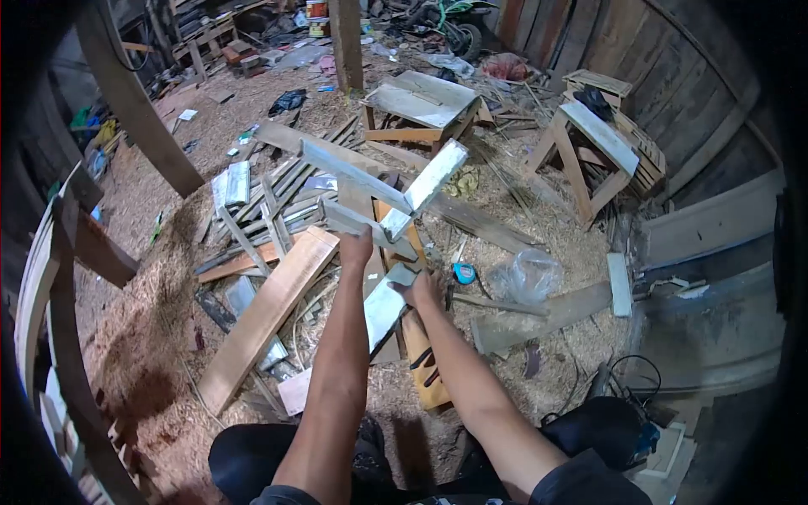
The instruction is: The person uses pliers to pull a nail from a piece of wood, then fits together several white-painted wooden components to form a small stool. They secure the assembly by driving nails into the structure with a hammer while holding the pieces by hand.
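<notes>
A wooden frame of pale boards lies in front of me, with two crosspieces standing out to the left. My left hand [356, 244] is closed around the nearer crosspiece [343, 217]; the farther crosspiece [358, 175] runs parallel beyond it. At the near end, my right hand [421, 290] grips the edge of a whitish board [385, 310], its thumb toward the top face. Another whitish board piece [438, 177] points away to the upper right. Beneath the near end is an orange-brown wooden piece [427, 383] with dark marks.
A teal tape measure [464, 273] lies right of the frame, near a clear plastic bag [535, 276]. A wide plank [269, 316] and a pile of slats [273, 198] are on the left. Beyond stand a low wooden table [421, 101] and a wooden stool [602, 139]. Shavings cover the floor.
</notes>
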`<control>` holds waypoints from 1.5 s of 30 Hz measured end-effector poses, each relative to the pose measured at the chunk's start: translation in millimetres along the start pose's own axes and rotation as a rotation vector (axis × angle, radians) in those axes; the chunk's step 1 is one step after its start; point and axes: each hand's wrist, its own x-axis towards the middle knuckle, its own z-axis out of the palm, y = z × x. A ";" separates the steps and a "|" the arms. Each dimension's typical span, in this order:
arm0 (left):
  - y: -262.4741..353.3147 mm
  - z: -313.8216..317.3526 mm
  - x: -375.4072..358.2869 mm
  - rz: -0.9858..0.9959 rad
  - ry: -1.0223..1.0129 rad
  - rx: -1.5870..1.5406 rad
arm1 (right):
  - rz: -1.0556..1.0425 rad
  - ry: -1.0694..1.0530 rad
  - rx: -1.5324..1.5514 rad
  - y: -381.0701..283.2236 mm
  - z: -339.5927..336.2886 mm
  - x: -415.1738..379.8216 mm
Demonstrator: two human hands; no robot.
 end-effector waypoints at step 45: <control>12.7 -2.2 -29.1 0.146 -0.050 0.021 | -0.633 0.192 0.995 -100.2 -216.8 48.5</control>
